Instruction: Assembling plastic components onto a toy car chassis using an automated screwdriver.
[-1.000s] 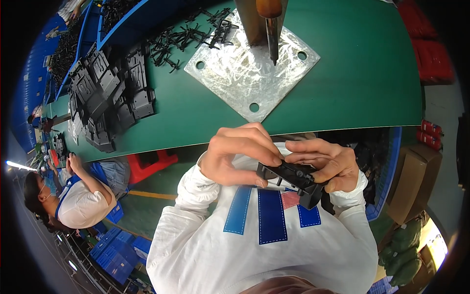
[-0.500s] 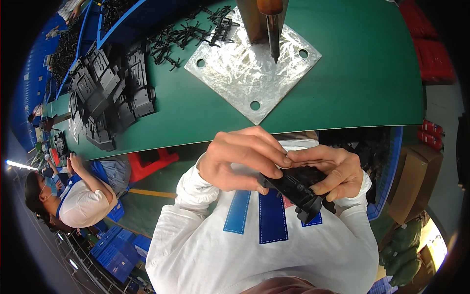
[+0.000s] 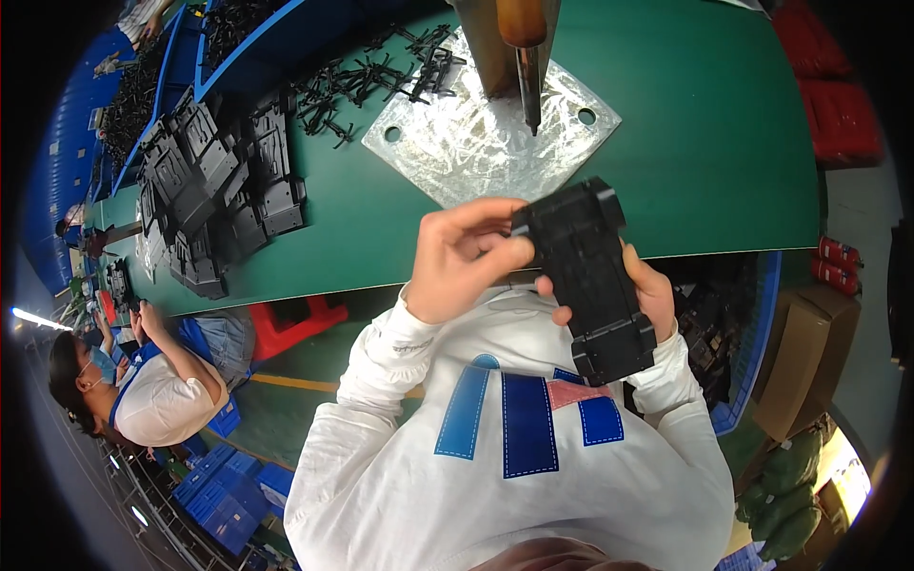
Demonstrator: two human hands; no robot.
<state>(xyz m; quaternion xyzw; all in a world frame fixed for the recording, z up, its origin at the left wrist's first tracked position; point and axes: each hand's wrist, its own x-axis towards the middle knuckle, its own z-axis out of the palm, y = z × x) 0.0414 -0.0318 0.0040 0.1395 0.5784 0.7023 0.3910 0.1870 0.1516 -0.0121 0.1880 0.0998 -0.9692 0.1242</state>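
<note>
In front of my chest I hold a long black plastic part, shaped like a toy car chassis with arch-like corners. It is tilted, its broad face showing. My right hand grips its right side, with fingertips coming out past the left edge. My left hand pinches the upper left corner between thumb and index finger. Just beyond, a pointed metal tip with an orange-brown holder stands over a shiny metal plate on the green table. The part covers the plate's near corner.
Flat black plastic plates lie heaped at left, beside small black branching pieces. A blue bin stands behind them. A blue crate of black parts sits below the table's right edge. A person works at far left, near a red stool.
The black part has been raised toward the table edge and turned so its broad face shows. My left hand has moved up to its upper corner; my right hand has shifted to its right side.
</note>
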